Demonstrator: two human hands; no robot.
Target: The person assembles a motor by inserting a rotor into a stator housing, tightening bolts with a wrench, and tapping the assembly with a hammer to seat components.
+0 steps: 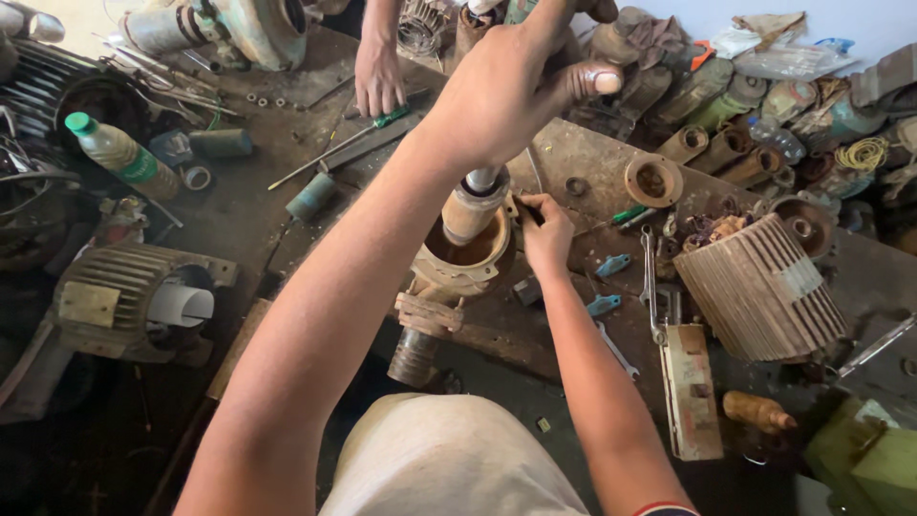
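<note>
Rust-brown cast metal forms the pump housing (465, 263), which stands on the greasy workbench (564, 153) directly in front of us, its round mouth facing up and its threaded pipe stub (414, 357) pointing back toward our body. A cylindrical rotor shaft (475, 203) rises out of the mouth, tilted slightly.

Our left hand (511, 91) is raised above the shaft with fingers curled together around something at its top; what it grips is hidden behind the knuckles, so we cannot tell the tool. Our right hand (546, 234) rests against the housing rim, fingers pinched shut on a small dark part (528, 212) at the edge.

Handling, as we judge it: the housing looks heavy and fully rigid, with a rough, corroded skin that gives good friction where dry. Oil film on the bench suggests slick patches. We would take hold at the thick rim or around the pipe stub, not at the shaft, which may slide free of the bore. The rim edge could be sharp.

Another person's hand (379, 81) presses flat on the bench beyond, beside a green-handled screwdriver (349, 141). A finned motor casing (759, 287) lies to the right, spanners (652, 282) between it and the housing.
</note>
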